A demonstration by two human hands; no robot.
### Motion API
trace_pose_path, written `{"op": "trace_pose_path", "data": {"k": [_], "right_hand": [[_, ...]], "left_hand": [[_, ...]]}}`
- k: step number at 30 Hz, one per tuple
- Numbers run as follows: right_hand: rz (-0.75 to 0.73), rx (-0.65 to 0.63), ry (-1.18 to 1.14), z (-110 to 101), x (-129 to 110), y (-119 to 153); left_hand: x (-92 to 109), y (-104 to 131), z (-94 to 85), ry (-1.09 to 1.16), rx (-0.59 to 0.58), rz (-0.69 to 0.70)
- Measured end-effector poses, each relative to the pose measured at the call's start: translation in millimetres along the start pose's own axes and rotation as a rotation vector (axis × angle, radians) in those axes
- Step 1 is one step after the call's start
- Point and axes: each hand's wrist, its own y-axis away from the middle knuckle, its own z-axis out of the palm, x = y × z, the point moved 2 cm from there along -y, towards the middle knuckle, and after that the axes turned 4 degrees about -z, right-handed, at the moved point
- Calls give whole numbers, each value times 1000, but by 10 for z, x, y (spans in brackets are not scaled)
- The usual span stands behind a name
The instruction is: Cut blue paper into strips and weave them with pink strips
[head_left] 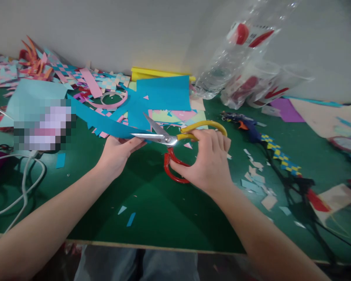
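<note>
My left hand (116, 154) pinches the right end of a long blue paper strip (98, 119), thumb on top and fingers beneath. The strip slants up and away to the left. My right hand (208, 160) is wrapped round the scissors (169, 141), fingers in the yellow loop and thumb in the red one. The blades are apart and point left, with the lower blade by the strip's end, just above my left fingertips. Behind the blades lie larger sheets of blue paper (166, 93), with small pink scraps on and around them.
Woven paper pieces and cuttings (67, 74) heap along the wall at left. A clear plastic bottle (231, 50) and plastic cups (266, 84) stand at the back right. Pale scraps (254, 177) and a checkered paper strip (280, 154) lie at right. A white cable (25, 183) runs at left.
</note>
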Motion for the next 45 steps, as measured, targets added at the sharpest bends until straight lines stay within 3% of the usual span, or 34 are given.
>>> {"op": "trace_pose_path", "data": {"k": [10,16,25,45], "right_hand": [[-31,22,26,-8,-3,-4],[-56,59,27,-17,-6,-18],[-65,77,8,-31,-21,-32],[-75,12,-8,-5,23,-2]], "left_hand": [[-6,-3,12,1,43,-15],[-7,-6,2,-1,-24,9],[-11,-17,-2,-4,-33,-5],[-2,-7,4,52,-77,-61]]}}
